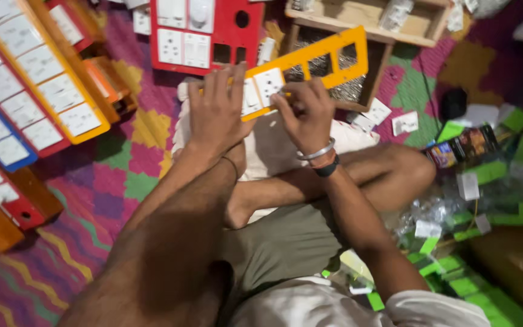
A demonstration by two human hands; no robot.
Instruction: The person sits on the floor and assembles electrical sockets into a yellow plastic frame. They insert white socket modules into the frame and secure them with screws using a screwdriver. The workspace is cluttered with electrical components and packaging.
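Yellow plastic frames our work: one long switch plate (pixel 310 63) lies tilted across the white cloth (pixel 273 145) on our lap, at twelve o'clock from our knees. We count two white sockets (pixel 260 89) seated in it and three open windows toward its upper end. Our left hand (pixel 216 109) presses flat on its lower end, fingers spread. Our right hand (pixel 307 115) pinches the plate's lower edge beside the sockets. One red plate (pixel 204 33) lies just beyond, at eleven o'clock.

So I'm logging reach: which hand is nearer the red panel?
Left. The left hand lies just below the red panel; the right hand sits further right.
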